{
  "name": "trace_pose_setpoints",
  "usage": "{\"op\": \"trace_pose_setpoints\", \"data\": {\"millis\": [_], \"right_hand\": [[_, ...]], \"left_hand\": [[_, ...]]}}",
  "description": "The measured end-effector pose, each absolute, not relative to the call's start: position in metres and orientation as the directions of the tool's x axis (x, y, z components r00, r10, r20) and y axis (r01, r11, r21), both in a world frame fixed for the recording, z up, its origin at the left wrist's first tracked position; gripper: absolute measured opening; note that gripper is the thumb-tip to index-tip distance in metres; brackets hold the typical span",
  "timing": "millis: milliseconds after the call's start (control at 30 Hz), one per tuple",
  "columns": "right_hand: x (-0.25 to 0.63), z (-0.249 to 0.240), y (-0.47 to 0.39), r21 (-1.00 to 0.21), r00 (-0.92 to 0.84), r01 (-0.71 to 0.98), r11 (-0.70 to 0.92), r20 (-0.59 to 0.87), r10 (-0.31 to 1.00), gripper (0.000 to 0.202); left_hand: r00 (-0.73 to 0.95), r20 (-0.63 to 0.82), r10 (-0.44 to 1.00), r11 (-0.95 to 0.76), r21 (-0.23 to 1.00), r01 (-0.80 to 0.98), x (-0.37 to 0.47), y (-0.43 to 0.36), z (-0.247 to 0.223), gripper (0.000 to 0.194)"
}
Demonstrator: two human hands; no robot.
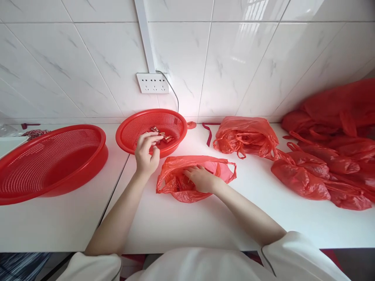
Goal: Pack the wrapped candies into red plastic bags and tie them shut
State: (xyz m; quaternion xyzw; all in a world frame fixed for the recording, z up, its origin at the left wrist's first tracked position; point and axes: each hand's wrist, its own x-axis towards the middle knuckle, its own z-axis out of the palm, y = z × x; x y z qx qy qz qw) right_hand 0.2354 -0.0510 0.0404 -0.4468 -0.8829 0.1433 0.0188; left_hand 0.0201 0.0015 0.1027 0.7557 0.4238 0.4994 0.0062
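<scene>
My left hand (147, 153) is raised over the front rim of a round red perforated basket (129, 134), its fingers apart and bent. Several small wrapped pieces (166, 138) in red and gold lie in the bottom of that basket. In front of it, an open red plastic bag (190, 196) rests on the white table. My right hand (200, 178) reaches into the bag's mouth with its fingers spread over the contents. Small dark reddish items show inside the bag near the fingertips, too unclear to name.
A larger red basket (73, 175) stands at the left. Behind and right of the open bag sits another red bag (246, 134). Filled red bags (304, 171) are heaped at the far right. A power socket (152, 83) with a cable is on the tiled wall.
</scene>
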Motion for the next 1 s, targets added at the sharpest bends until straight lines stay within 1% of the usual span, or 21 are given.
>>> {"op": "trace_pose_setpoints", "data": {"millis": [67, 133, 167, 233, 300, 333, 367, 433, 500, 533, 567, 600, 633, 733, 800, 867, 933, 1000], "right_hand": [[0.233, 0.037, -0.05, -0.231, -0.595, 0.79, 0.568, -0.064, 0.801, 0.049], [0.235, 0.047, -0.05, -0.223, -0.59, 0.792, 0.568, -0.041, 0.807, 0.042], [0.238, 0.056, -0.051, -0.242, -0.595, 0.785, 0.571, -0.036, 0.803, 0.04], [0.248, 0.079, -0.056, -0.318, -0.601, 0.761, 0.565, -0.018, 0.799, 0.042], [0.258, 0.104, -0.063, -0.394, -0.575, 0.741, 0.544, 0.048, 0.817, 0.046], [0.262, 0.115, -0.067, -0.412, -0.551, 0.733, 0.541, 0.106, 0.828, 0.047], [0.265, 0.124, -0.071, -0.422, -0.51, 0.735, 0.53, 0.171, 0.843, 0.047], [0.268, 0.137, -0.075, -0.436, -0.413, 0.752, 0.495, 0.273, 0.869, 0.046], [0.27, 0.142, -0.075, -0.494, -0.349, 0.738, 0.461, 0.305, 0.886, 0.047], [0.271, 0.142, -0.073, -0.544, -0.341, 0.707, 0.452, 0.299, 0.891, 0.046], [0.273, 0.141, -0.07, -0.606, -0.342, 0.661, 0.442, 0.281, 0.897, 0.04], [0.274, 0.139, -0.066, -0.676, -0.34, 0.606, 0.419, 0.256, 0.905, 0.033], [0.276, 0.137, -0.062, -0.74, -0.33, 0.554, 0.381, 0.226, 0.917, 0.032], [0.279, 0.13, -0.052, -0.865, -0.315, 0.425, 0.266, 0.134, 0.94, 0.044], [0.278, 0.126, -0.048, -0.904, -0.361, 0.347, 0.248, 0.116, 0.925, 0.042], [0.275, 0.124, -0.048, -0.923, -0.397, 0.281, 0.264, 0.138, 0.907, 0.038], [0.273, 0.124, -0.048, -0.916, -0.387, 0.265, 0.301, 0.185, 0.903, 0.036], [0.273, 0.126, -0.049, -0.89, -0.374, 0.286, 0.354, 0.236, 0.897, 0.035]], "left_hand": [[0.269, 0.707, 0.654, -0.71, 0.451, 0.541, 0.033, -0.005, 0.125, 0.029], [0.365, 0.611, 0.703, -0.704, 0.522, 0.482, 0.045, -0.013, 0.141, 0.026], [0.391, 0.547, 0.74, -0.671, 0.568, 0.477, 0.05, -0.018, 0.146, 0.024], [0.386, 0.421, 0.821, -0.57, 0.652, 0.501, 0.057, -0.026, 0.15, 0.02], [0.331, 0.317, 0.889, -0.454, 0.713, 0.535, 0.063, -0.033, 0.148, 0.023], [0.312, 0.271, 0.911, -0.404, 0.742, 0.535, 0.065, -0.036, 0.146, 0.026], [0.314, 0.215, 0.925, -0.357, 0.777, 0.518, 0.066, -0.038, 0.144, 0.028], [0.377, 0.087, 0.922, -0.258, 0.865, 0.431, 0.069, -0.04, 0.139, 0.031], [0.444, 0.003, 0.896, -0.157, 0.937, 0.311, 0.071, -0.04, 0.135, 0.033], [0.46, -0.012, 0.888, -0.124, 0.956, 0.265, 0.071, -0.039, 0.133, 0.034], [0.466, -0.013, 0.885, -0.109, 0.966, 0.233, 0.07, -0.037, 0.131, 0.034], [0.473, -0.006, 0.881, -0.109, 0.971, 0.214, 0.07, -0.035, 0.13, 0.034], [0.489, 0.0, 0.873, -0.115, 0.972, 0.204, 0.069, -0.034, 0.129, 0.033], [0.559, -0.004, 0.829, -0.118, 0.976, 0.182, 0.067, -0.03, 0.125, 0.03], [0.595, -0.004, 0.804, -0.11, 0.982, 0.154, 0.068, -0.029, 0.122, 0.028], [0.615, 0.008, 0.788, -0.106, 0.987, 0.124, 0.069, -0.029, 0.119, 0.027], [0.617, 0.033, 0.787, -0.118, 0.988, 0.097, 0.07, -0.028, 0.117, 0.026], [0.608, 0.049, 0.792, -0.133, 0.987, 0.094, 0.071, -0.028, 0.117, 0.025]]}}
